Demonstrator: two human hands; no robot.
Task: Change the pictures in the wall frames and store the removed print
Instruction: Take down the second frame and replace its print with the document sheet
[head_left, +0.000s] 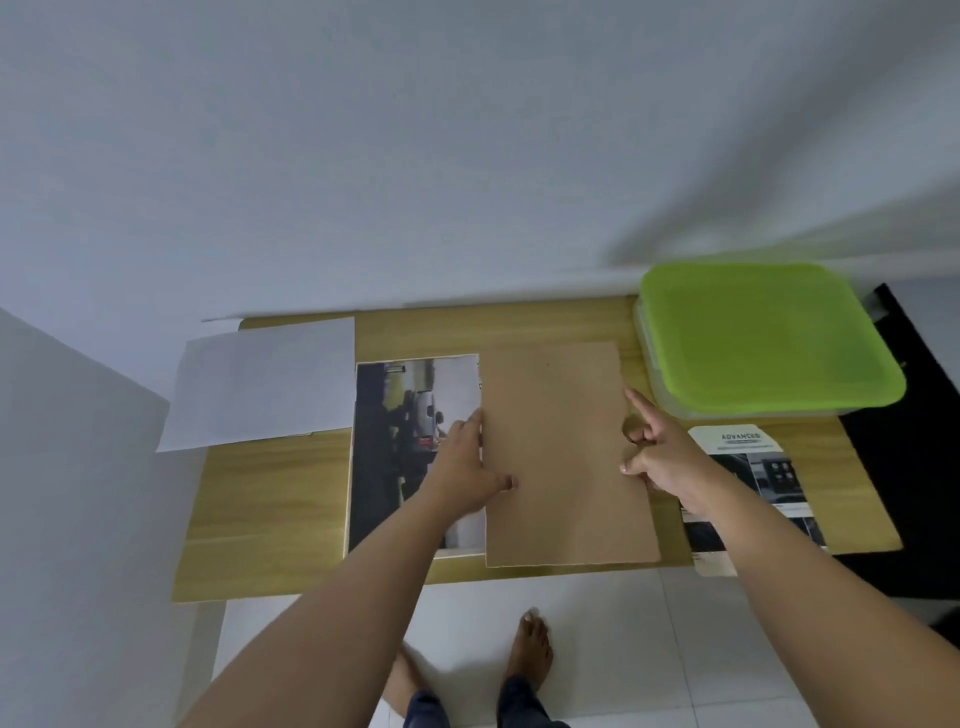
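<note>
A brown backing board (561, 457) lies flat in the middle of the wooden table (260, 499). My left hand (467, 462) grips its left edge, thumb on top of the board. My right hand (660, 452) holds the right edge, index finger stretched along it. Left of the board lies a dark printed picture (395, 452), partly under my left hand. A white sheet (260, 384) sits at the back left, overhanging the table's edge. Another print with the word ADVANCED (748, 483) lies under my right forearm.
A clear box with a green lid (763, 338) stands at the back right against the wall. A black object (909, 467) borders the table on the right. My bare feet (530, 649) stand on white floor tiles in front of the table.
</note>
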